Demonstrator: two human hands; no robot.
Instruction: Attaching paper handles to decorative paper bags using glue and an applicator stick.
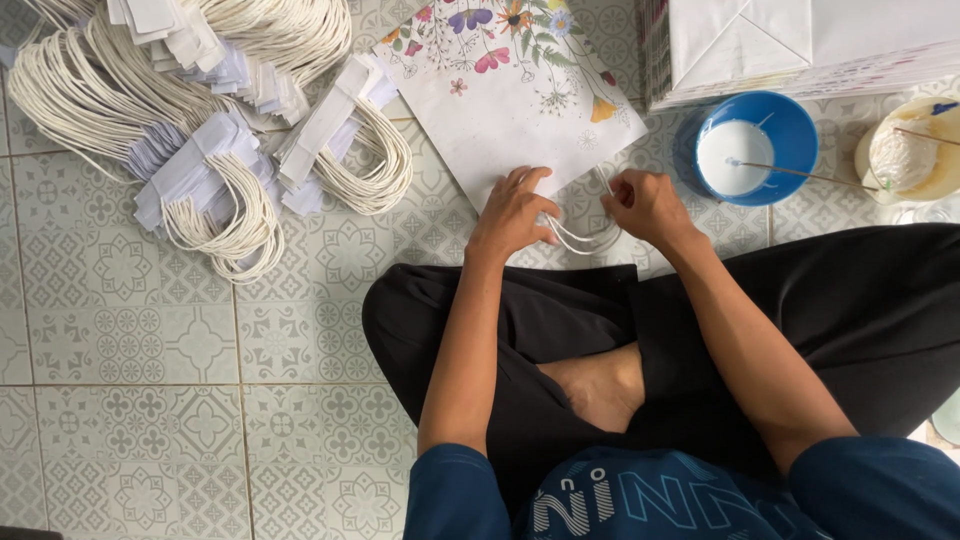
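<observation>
Flower-printed paper bag (510,100) lies flat on the patterned tile floor (130,340), just in front of the seated person's crossed legs, its open edge nearest the knees. Over that edge the left hand (513,212) rests palm down with its fingers loosely spread on the paper, and the right hand (648,205) is curled, its fingertips pinched on the white cord handle (580,238) whose loop hangs off the bag's edge between the two hands. To the right of the bag, near the right hand, stands a blue bowl (790,125) holding white paste, with a thin stick (800,173) laid across it, and beyond it a cream tub (940,170) with another stick. A stack of folded white bags (800,45) sits behind the bowl. To the left, well apart from the hands, lie heaps of spare cord handles (200,150) with white paper strips attached.
</observation>
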